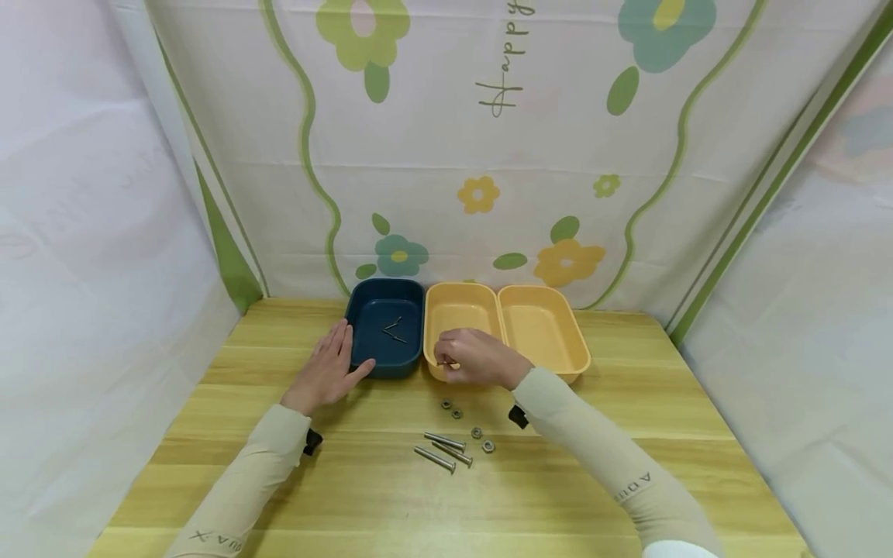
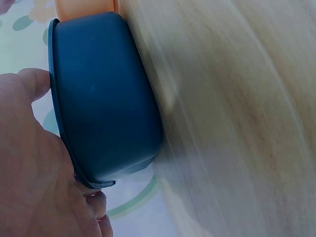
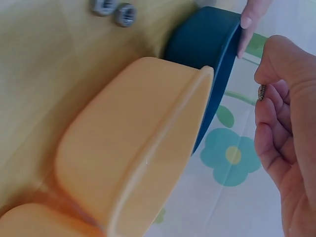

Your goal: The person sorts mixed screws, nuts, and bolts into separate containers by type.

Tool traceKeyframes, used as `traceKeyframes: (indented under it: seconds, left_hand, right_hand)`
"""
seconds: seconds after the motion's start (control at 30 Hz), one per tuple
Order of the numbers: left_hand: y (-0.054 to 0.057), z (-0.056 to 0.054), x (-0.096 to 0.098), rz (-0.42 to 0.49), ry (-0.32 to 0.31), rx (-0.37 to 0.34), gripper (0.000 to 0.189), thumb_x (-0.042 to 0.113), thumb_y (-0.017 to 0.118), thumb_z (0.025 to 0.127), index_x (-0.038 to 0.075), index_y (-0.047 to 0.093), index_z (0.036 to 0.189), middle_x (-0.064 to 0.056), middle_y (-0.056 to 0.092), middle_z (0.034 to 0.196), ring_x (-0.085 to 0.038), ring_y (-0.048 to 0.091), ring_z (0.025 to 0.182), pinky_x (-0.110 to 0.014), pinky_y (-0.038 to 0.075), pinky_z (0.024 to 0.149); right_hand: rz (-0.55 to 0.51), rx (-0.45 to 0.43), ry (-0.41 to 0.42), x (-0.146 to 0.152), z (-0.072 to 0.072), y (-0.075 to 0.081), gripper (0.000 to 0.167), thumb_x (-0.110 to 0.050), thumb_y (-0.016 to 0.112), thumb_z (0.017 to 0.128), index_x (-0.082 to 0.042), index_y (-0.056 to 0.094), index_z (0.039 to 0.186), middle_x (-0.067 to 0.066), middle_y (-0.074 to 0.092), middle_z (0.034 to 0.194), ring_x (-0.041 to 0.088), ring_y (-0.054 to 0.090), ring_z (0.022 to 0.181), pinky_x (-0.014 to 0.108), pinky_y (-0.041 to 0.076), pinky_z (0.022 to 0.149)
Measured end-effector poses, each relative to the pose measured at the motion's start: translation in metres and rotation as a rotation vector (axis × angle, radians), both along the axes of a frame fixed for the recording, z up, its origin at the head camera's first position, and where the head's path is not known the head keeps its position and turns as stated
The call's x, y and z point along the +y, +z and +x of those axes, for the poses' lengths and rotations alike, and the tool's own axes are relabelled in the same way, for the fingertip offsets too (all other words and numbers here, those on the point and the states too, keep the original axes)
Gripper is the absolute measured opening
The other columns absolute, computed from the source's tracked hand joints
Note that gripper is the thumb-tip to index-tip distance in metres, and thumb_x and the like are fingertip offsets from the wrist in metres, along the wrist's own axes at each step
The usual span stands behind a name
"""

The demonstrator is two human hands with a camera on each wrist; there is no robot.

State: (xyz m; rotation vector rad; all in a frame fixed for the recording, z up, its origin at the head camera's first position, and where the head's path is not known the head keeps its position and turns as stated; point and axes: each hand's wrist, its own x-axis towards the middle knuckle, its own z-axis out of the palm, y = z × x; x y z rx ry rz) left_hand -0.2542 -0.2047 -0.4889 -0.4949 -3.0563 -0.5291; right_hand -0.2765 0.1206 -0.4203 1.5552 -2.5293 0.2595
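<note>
My left hand (image 1: 324,372) rests along the left rim of the dark blue tray (image 1: 384,302), fingers extended and thumb at the front edge. A few thin screws (image 1: 396,336) lie inside that tray. My right hand (image 1: 481,358) is over the front part of the middle yellow tray (image 1: 460,316). Between its thumb and index finger it pinches a small screw (image 3: 261,92), whose threaded end shows in the right wrist view; the rest is hidden by the fingers. The left wrist view shows the blue tray's outer wall beside the left hand.
A second yellow tray (image 1: 544,337) adjoins the middle one on the right. On the wooden table (image 1: 558,480) in front lie three long bolts (image 1: 436,459) and several hex nuts (image 1: 477,432). A flowered cloth (image 1: 418,201) hangs behind the trays.
</note>
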Motion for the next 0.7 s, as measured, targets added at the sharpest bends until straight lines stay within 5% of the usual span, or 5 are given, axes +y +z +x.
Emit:
traceKeyframes:
  seconds: [0.33, 0.7]
  left_hand:
    - [0.001, 0.0, 0.001, -0.002, 0.004, 0.004, 0.095, 0.058, 0.044, 0.109, -0.013, 0.011, 0.164, -0.03, 0.006, 0.175, -0.047, 0.007, 0.164, -0.064, 0.013, 0.132]
    - [0.002, 0.001, 0.001, 0.013, 0.0, -0.002, 0.095, 0.057, 0.045, 0.109, -0.014, 0.013, 0.163, -0.031, 0.006, 0.175, -0.048, 0.008, 0.163, -0.065, 0.014, 0.131]
  right_hand:
    - [0.016, -0.037, -0.064, -0.043, -0.022, 0.009, 0.009, -0.01, 0.074, 0.089, -0.014, 0.067, 0.085, -0.002, 0.06, 0.082, 0.009, 0.052, 0.07, 0.019, 0.044, 0.063]
    - [0.011, -0.035, -0.112, -0.079, -0.044, -0.001, 0.007, -0.01, 0.07, 0.096, -0.014, 0.068, 0.09, 0.0, 0.061, 0.087, 0.012, 0.055, 0.074, 0.02, 0.045, 0.067]
